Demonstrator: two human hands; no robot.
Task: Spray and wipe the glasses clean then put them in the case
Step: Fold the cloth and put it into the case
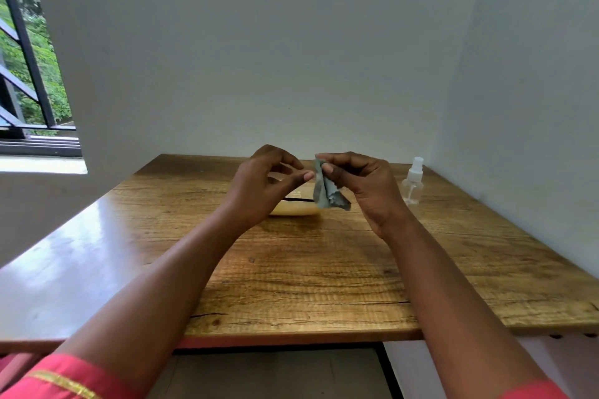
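Wooden table (pixel 324 269), spray bottle (pixel 413 183) right, case (pixel 293 210) behind hands, right hand (pixel 363 186) pinching cloth (pixel 325 191)

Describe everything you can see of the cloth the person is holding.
The cloth is small, grey-green and soft-looking, like a lens wipe. It is bunched and folded lengthwise, hanging down with a crumpled lower corner pointing right. The right hand pinches its top edge between thumb and fingers, holding it in the air above the wooden table. The left hand is beside it, fingertips close to the cloth; whether they touch it cannot be told.
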